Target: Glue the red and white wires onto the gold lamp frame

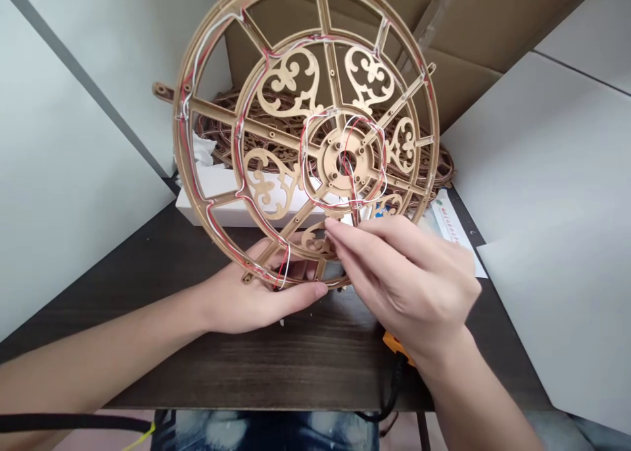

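Observation:
A round gold-brown ornamental frame (332, 73), with spokes, scroll inserts and a central hub, is tilted up in front of me. Thin red and white wires (239, 132) run along its rings, and a loop of them circles the hub. My left hand (256, 300) grips the lower rim, thumb in front and fingers behind. At the frame's lower middle, my right hand (399, 273) is closed in a pinch, thumb and forefinger together just below the inner wire ring. Whatever lies between those fingertips is hidden. Near my left hand, red and white wire ends cross the rim.
More brown frames (438, 168) are piled behind, against cardboard (473, 30). A long white box (217, 204) lies before them on the dark table (236, 365). A printed paper (456, 231) is at right; an orange object (394, 346) with a black cable lies under my right wrist. White panels flank both sides.

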{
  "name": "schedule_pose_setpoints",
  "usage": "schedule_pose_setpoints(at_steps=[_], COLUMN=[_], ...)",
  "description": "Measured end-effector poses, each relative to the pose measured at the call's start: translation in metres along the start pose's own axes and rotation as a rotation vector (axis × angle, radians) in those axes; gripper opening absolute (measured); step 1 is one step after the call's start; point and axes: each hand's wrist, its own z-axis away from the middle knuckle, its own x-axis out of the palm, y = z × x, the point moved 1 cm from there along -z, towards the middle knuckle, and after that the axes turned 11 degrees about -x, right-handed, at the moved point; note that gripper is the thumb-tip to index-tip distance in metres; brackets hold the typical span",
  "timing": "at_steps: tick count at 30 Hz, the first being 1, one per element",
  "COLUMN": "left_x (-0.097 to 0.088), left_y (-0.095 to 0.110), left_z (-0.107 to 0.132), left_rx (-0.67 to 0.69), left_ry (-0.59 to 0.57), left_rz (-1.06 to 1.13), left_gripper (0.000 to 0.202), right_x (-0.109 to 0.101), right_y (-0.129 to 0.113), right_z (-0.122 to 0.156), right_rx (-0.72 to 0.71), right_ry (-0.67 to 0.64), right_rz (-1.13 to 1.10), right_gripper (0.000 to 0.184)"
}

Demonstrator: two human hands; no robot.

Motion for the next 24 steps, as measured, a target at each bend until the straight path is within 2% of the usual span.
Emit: schedule_pose_setpoints(at_steps=[6, 10, 13, 15, 20, 24], left_x=[0.0, 0.002, 0.003, 0.003, -0.002, -0.006], left_y=[0.001, 0.0, -0.002, -0.002, -0.002, -0.007], left_z=[0.0, 0.001, 0.001, 0.001, -0.003, -0.004], left_rx=[-0.059, -0.041, -0.026, -0.04, -0.032, -0.076], left_ry=[-0.105, -0.103, -0.106, -0.11, -0.075, 0.012], left_rz=[0.122, 0.114, 0.105, 0.119, 0.167, 0.255], left_gripper=[0.014, 0.014, 0.016, 0.012, 0.026, 0.014], right_x=[0.003, 0.009, 0.01, 0.01, 0.005, -0.001], right_y=[0.0, 0.0, -0.001, -0.001, 0.003, 0.009], right_z=[0.0, 0.002, 0.002, 0.002, 0.004, 0.004], right_rx=[-0.001, 0.093, 0.065, 0.052, 0.095, 0.204], right_ry=[-0.029, -0.078, -0.089, -0.077, 0.0, 0.086], right_rz=[0.029, 0.002, 0.037, 0.036, 0.01, -0.012], right_gripper=[0.005, 0.005, 0.006, 0.006, 0.007, 0.012])
